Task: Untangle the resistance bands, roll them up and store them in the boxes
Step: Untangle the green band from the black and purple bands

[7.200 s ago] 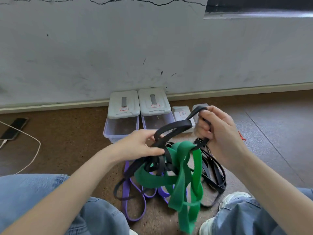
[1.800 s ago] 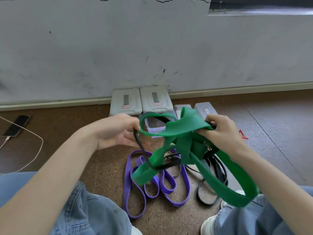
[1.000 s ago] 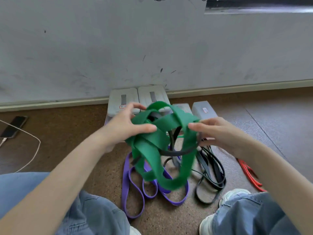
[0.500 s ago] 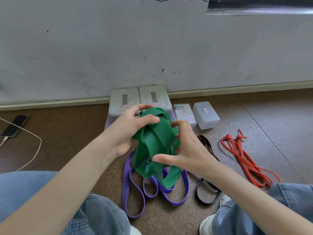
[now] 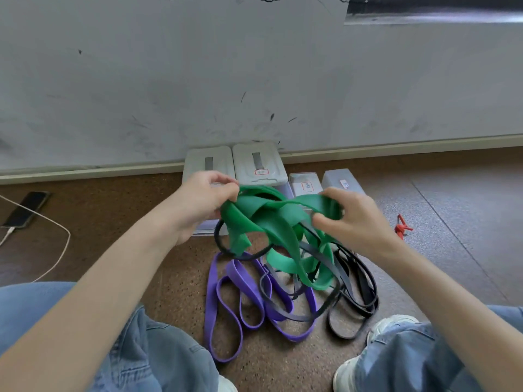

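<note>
Green band (image 5: 280,222) respread between two hands.

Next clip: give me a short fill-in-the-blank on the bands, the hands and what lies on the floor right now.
1. Both the left hand and the right hand grip the ____ band.
2. The purple band lies on the ____.
3. A thin black band is ____ with the held band.
4. The phone has a white ____ plugged into it.

Missing words: green; floor; tangled; cable
</note>
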